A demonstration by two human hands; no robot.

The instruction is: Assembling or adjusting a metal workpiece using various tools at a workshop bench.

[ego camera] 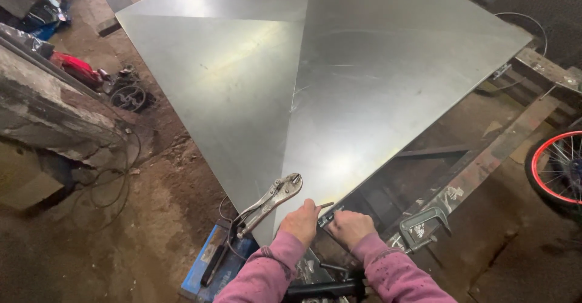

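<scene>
A large folded sheet of grey metal [315,78] fills the middle, its near corner pointing at me. Locking pliers [267,201] are clamped onto the sheet's near left edge. My left hand [301,222] is closed at the sheet's near corner, just right of the pliers, around what looks like a thin metal rod [325,205]. My right hand [350,226] is closed too, beside the left one at the same corner; what it grips is hidden. Both sleeves are pink.
A grey C-clamp [422,223] sits on a metal frame rail [485,163] to the right. A blue box [209,266] lies below the pliers. A red-rimmed wheel [561,166] stands far right. Cables [112,181], a small pulley wheel [128,97] and a concrete block [48,115] lie left.
</scene>
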